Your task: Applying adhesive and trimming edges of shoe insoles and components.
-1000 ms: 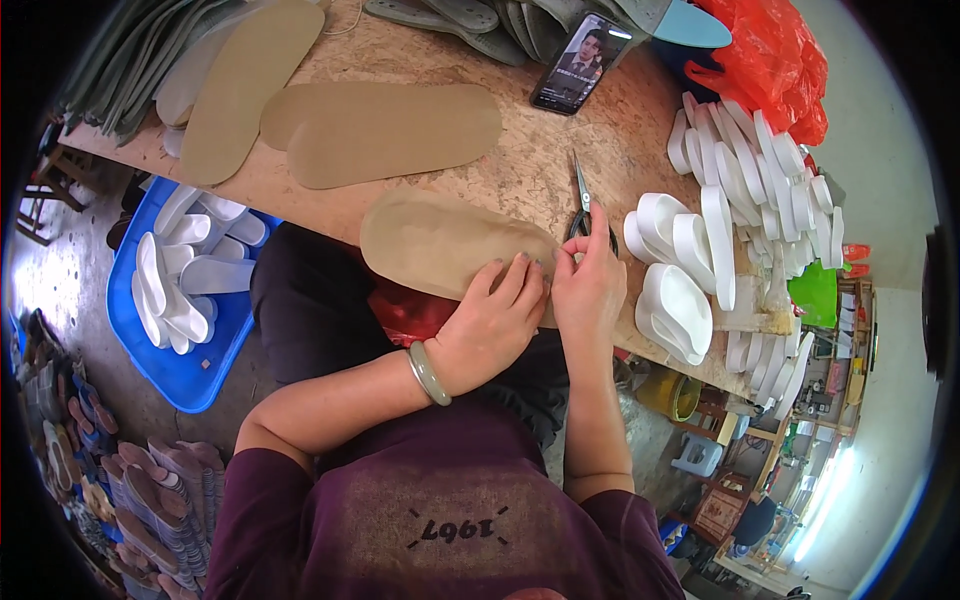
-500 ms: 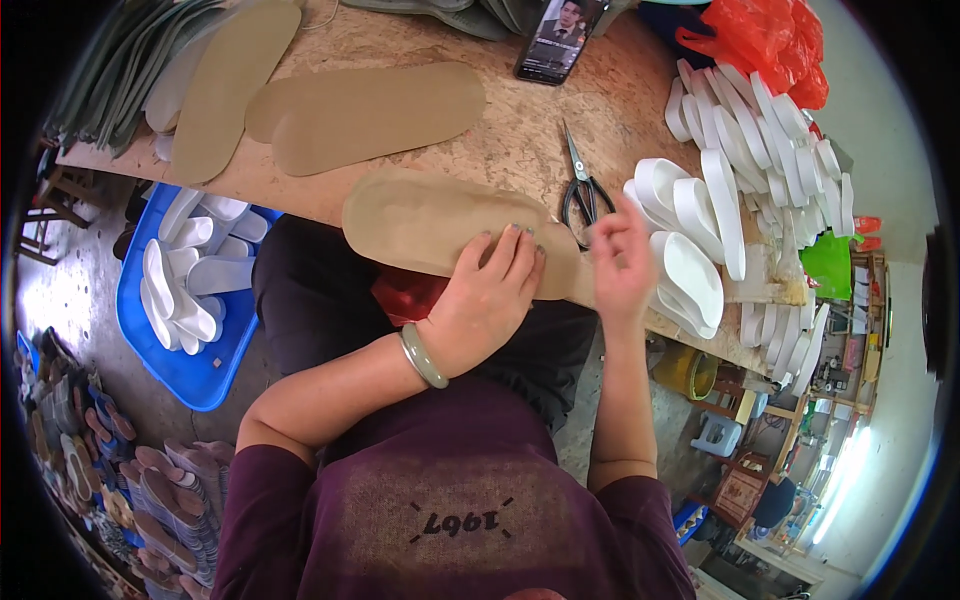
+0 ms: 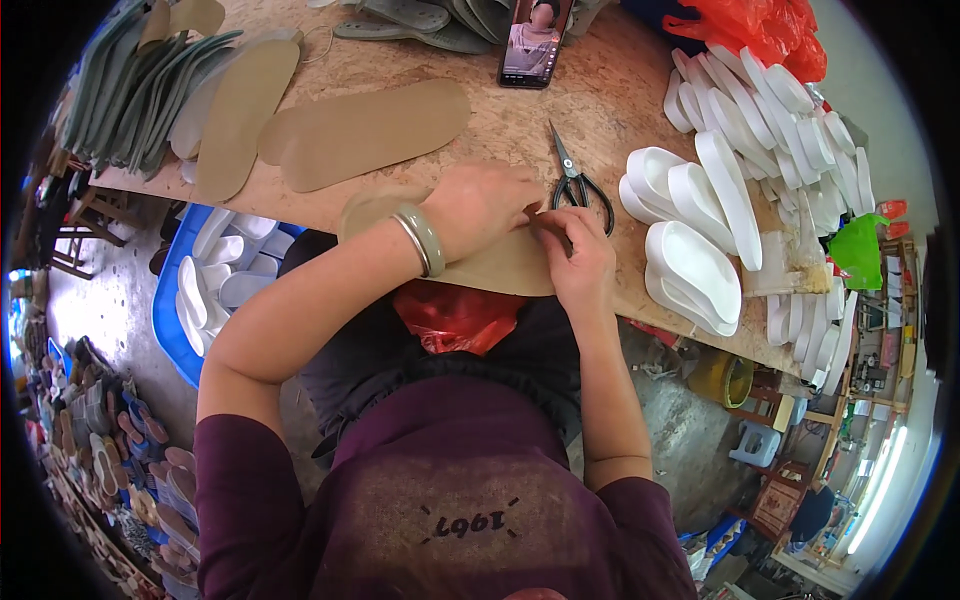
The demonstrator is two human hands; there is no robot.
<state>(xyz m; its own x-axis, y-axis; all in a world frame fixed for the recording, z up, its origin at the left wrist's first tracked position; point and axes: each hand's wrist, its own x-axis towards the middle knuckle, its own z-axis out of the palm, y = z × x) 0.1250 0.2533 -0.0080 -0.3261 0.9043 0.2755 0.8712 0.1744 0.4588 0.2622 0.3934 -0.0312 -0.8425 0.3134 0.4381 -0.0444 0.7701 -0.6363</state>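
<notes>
At the near edge of the desk, a tan insole lies partly covered by both hands, its long axis running left to right, one rounded end pointing left, the other hidden. The left hand has just slid rightward to meet the right hand, which has come back in, so both now seem busy with its right part. Their fingers curl close together; whether the grip pinches the insole, I cannot tell. Scissors lie just beyond, then a phone.
</notes>
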